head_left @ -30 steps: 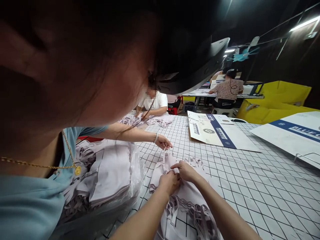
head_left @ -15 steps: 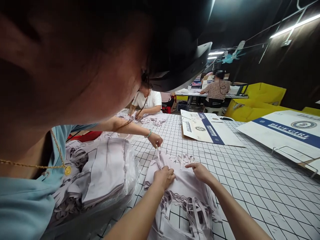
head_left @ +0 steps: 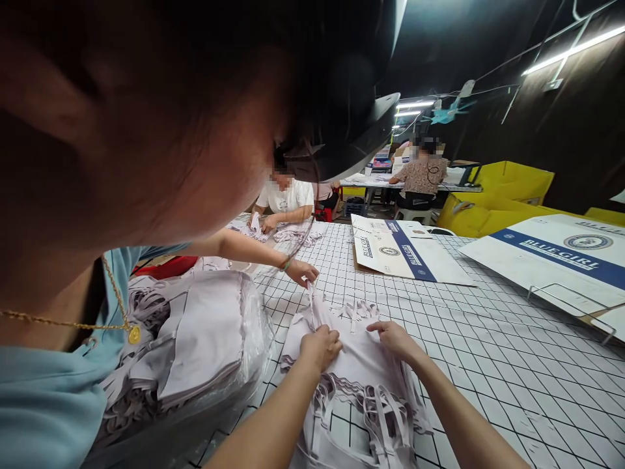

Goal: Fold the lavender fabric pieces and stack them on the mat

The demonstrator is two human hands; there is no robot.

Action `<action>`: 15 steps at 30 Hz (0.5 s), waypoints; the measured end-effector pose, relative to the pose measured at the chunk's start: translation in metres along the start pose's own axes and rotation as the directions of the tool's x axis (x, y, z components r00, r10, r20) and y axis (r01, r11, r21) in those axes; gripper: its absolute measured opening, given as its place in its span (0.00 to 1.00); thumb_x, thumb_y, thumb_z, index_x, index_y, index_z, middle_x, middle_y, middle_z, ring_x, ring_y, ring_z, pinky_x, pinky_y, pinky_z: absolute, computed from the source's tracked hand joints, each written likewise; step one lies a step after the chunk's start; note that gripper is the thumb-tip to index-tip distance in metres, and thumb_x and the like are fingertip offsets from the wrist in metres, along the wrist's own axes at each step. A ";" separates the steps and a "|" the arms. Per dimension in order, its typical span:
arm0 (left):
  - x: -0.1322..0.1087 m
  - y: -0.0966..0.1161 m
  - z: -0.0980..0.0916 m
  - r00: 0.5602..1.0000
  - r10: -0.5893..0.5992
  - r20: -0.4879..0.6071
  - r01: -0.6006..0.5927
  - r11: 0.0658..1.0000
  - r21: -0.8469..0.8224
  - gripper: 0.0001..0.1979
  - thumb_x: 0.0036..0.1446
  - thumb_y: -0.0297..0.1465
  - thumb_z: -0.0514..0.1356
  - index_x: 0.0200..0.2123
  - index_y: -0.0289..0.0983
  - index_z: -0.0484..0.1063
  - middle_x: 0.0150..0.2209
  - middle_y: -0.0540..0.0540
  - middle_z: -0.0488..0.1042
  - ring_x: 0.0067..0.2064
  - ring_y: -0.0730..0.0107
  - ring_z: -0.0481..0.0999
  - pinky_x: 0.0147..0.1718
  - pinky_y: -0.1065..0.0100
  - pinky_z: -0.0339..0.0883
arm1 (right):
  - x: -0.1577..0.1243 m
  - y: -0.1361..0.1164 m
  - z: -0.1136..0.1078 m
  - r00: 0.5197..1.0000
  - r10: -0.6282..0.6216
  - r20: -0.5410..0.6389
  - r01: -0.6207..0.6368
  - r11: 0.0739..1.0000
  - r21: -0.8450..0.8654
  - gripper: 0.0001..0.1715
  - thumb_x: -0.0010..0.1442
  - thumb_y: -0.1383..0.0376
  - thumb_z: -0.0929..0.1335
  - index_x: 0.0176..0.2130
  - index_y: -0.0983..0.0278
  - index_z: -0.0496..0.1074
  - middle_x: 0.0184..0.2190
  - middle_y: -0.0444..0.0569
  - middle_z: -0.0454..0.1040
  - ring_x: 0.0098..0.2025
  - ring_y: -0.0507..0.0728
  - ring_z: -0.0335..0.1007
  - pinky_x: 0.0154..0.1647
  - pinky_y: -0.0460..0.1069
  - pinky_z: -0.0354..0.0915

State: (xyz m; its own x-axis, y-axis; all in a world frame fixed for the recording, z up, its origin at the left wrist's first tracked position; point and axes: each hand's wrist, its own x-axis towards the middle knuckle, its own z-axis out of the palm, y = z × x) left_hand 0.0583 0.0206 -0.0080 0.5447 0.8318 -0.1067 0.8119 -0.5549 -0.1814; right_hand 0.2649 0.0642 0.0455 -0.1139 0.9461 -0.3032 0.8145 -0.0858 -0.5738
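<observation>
Pale lilac garments with thin straps lie stacked (head_left: 359,358) on the white grid-patterned table (head_left: 488,352). My left hand (head_left: 321,348) rests on the top garment, its curled fingers gripping the fabric near a raised strap. To the right, my right hand (head_left: 394,340) reaches over the same garment, index finger stretched out and the others bent, with nothing visible in it. Another person's hand (head_left: 301,272), with a green bracelet at the wrist, pinches the strap (head_left: 311,298) and holds it up above the stack.
At the left, a clear plastic bag (head_left: 258,339) holds a large pile of similar garments (head_left: 205,332). Flat white-and-blue cartons (head_left: 393,251) lie at the back and right, beside a wire rack (head_left: 569,303). Across the table, a person in white (head_left: 295,198) handles more lilac cloth.
The other person's hand has turned and shifted slightly at the strap. My right hand has moved a little to the right; my left hand has stayed in place. The person in white has raised some cloth.
</observation>
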 end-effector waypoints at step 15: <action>0.003 0.000 0.002 0.998 0.045 0.040 -0.046 0.999 0.025 0.14 0.57 0.23 0.51 0.44 0.37 0.69 0.40 0.39 0.67 0.43 0.62 0.65 0.35 0.66 0.58 | -0.016 0.030 -0.003 0.994 -0.043 -0.104 0.027 0.988 -0.149 0.28 0.59 0.69 0.54 0.54 0.66 0.69 0.52 0.54 0.71 0.53 0.57 0.66 0.50 0.49 0.61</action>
State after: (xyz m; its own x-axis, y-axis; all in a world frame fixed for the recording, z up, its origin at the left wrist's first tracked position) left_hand 0.0593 0.0232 -0.0102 0.5716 0.8059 -0.1543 0.7804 -0.5921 -0.2010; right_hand 0.2929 0.0476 0.0353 -0.0891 0.9763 -0.1970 0.8869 -0.0122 -0.4618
